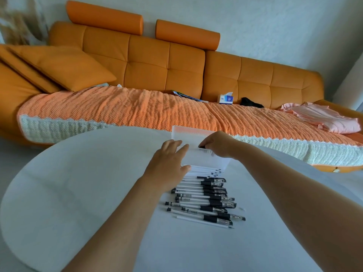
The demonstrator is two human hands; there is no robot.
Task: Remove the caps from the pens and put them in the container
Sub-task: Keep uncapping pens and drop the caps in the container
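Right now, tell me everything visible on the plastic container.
The container is a translucent whitish plastic box, seemingly open on top, standing on the white table just beyond the pile of pens. The left hand rests flat-fingered against its left side; the right hand pinches a black piece over its opening. Contents unclear.

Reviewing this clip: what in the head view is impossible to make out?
Head view:
Inside of the container: hidden by its frosted wall, the left hand and the right hand.
Dark piece the right hand pinches: cap or pen end, fingers cover it.
Print on the pens: too small.
Black item on the sofa: too small to name.
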